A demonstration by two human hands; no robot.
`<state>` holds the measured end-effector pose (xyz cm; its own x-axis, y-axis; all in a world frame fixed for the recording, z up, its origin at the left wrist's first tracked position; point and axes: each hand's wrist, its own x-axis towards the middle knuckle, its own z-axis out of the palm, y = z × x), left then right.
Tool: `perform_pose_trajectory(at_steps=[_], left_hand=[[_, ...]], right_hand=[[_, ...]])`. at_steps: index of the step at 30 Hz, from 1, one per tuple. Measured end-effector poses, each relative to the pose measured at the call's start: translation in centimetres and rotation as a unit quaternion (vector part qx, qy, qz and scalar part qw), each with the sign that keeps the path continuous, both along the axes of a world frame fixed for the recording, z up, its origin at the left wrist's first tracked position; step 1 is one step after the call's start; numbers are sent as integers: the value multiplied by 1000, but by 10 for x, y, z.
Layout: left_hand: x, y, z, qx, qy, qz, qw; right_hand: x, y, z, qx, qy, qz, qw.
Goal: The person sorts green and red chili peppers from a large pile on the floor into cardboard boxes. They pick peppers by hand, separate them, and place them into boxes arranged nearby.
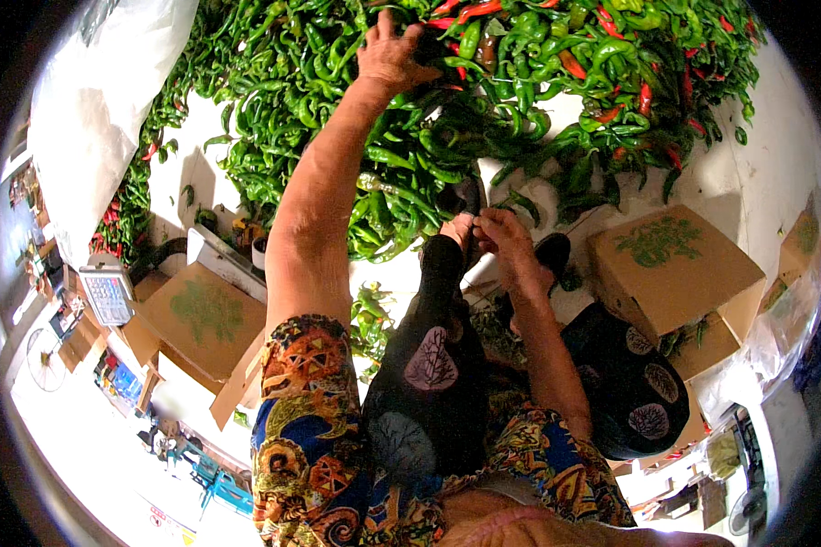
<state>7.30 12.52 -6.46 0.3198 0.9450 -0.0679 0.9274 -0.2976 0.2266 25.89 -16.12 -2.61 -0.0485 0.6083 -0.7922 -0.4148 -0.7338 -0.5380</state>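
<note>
My left arm stretches forward, and my left hand (392, 59) lies on a large pile of green peppers (310, 100) with its fingers spread. No pepper is gripped in it that I can see. Closer to me, my right hand (504, 235) is down beside my foot (459, 228), which wears a dark shoe. Its fingers are bent and pressed together; what they hold, if anything, is too small to tell. Red peppers (570, 64) are mixed in with the green ones, mostly to the right of my left hand.
Cardboard boxes with green print stand at my left (196, 319) and right (675, 264). A scale with a keypad (108, 296) is beyond the left box. Clear plastic sheeting (109, 100) hangs at the far left. Loose peppers lie on the pale floor (730, 173).
</note>
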Motion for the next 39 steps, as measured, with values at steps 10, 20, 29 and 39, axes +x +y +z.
perform_pose_trajectory(at_steps=[10,20,29,39], left_hand=[[-66,-87,42,-80,156,-28,984],[-157,-121,50,-102,15,171,980],[-139,-95,50,87,-21,146,985],[-49,-83,7,90,30,-64,993]], right_hand=[[15,0,-1,-6,-6,-32,999],[16,-2,-5,-30,7,-33,999],[11,1,-6,-51,-9,-3,999],[10,2,-5,-5,6,65,998]])
